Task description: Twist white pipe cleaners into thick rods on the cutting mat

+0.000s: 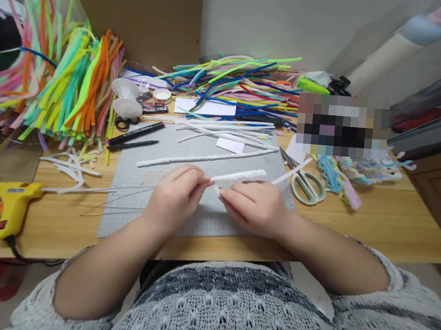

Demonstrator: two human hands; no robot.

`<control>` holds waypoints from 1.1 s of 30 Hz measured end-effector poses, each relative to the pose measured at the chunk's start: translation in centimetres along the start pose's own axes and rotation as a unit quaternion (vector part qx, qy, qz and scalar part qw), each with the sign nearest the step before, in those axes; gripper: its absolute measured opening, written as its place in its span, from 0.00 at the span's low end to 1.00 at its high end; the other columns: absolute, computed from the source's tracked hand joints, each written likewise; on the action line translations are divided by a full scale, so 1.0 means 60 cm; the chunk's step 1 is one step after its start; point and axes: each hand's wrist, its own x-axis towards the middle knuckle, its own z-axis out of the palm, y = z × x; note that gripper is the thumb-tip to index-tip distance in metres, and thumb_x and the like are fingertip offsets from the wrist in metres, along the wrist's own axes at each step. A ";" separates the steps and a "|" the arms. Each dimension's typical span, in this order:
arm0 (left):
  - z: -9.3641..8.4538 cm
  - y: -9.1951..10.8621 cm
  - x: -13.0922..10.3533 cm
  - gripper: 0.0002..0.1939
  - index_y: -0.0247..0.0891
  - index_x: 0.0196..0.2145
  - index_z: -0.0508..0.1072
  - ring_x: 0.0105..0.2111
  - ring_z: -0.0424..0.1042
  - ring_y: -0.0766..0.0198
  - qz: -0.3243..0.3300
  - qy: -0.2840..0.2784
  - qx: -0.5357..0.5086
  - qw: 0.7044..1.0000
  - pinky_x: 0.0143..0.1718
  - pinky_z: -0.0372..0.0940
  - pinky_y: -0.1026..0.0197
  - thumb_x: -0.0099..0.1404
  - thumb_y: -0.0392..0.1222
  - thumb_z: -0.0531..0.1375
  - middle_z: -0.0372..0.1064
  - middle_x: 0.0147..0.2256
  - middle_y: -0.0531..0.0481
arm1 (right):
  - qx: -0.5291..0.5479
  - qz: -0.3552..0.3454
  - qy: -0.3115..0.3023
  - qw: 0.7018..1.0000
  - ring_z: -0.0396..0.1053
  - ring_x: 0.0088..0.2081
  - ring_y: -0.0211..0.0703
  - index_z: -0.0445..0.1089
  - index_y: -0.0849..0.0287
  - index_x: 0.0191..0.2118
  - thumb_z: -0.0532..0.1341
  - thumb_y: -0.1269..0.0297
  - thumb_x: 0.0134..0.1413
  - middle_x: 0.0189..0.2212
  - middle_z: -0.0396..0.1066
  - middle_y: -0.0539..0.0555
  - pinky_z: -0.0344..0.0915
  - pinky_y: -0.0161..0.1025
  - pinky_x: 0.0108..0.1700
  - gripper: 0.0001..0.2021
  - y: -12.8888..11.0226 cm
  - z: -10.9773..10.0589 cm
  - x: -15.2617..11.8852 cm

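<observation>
Over the grey cutting mat (197, 219), my left hand (176, 194) pinches the left end of a thick, twisted white pipe cleaner (242, 176). My right hand (257, 206) is closed on a short white tail (216, 189) bent down from that same end. Both sets of fingertips nearly meet there, and the thick part points right, above my right knuckles. Behind them a longer white twisted pipe cleaner (205, 159) lies slantwise on the mat. A single white strip (290, 171) sticks out beyond my right hand toward the scissors (308, 186).
A yellow glue gun (11, 207) and white offcuts (71, 168) lie at left, beside thin wires (114, 205). Black markers (135, 134) rest on the mat's upper left. Bundles of coloured pipe cleaners (66, 87) stand back left, with a loose pile (242, 85) behind. Braided pieces (357, 170) lie right.
</observation>
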 end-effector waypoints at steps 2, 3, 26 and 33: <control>0.001 -0.002 -0.001 0.07 0.35 0.28 0.69 0.31 0.70 0.66 0.026 -0.008 0.016 0.999 0.32 0.65 0.64 0.64 0.34 0.55 0.71 0.28 0.49 | -0.042 -0.013 -0.019 0.999 0.63 0.25 0.36 0.70 0.59 0.35 0.55 0.68 0.58 0.23 0.70 0.49 0.54 0.37 0.27 0.07 -0.010 -0.019 0.005; 0.002 -0.002 -0.002 0.07 0.35 0.28 0.69 0.31 0.70 0.66 0.044 -0.010 0.030 0.999 0.32 0.65 0.63 0.63 0.34 0.55 0.72 0.28 0.49 | -0.057 -0.018 -0.027 0.998 0.62 0.25 0.36 0.70 0.59 0.35 0.55 0.68 0.58 0.23 0.70 0.49 0.53 0.38 0.27 0.07 -0.014 -0.031 0.008; -0.023 0.002 -0.002 0.04 0.36 0.30 0.67 0.32 0.69 0.67 0.135 0.131 -0.046 0.981 0.34 0.67 0.64 0.61 0.30 0.58 0.69 0.30 0.49 | 0.208 0.214 0.064 0.952 0.70 0.28 0.34 0.75 0.60 0.35 0.58 0.65 0.56 0.30 0.76 0.52 0.66 0.32 0.32 0.08 -0.040 -0.014 0.023; -0.016 -0.003 -0.001 0.05 0.36 0.29 0.66 0.33 0.68 0.66 0.124 0.106 -0.017 0.986 0.34 0.66 0.63 0.61 0.29 0.55 0.68 0.30 0.48 | -0.016 0.129 0.011 0.992 0.71 0.28 0.37 0.73 0.62 0.38 0.54 0.69 0.58 0.28 0.75 0.52 0.61 0.35 0.29 0.10 -0.072 -0.023 0.022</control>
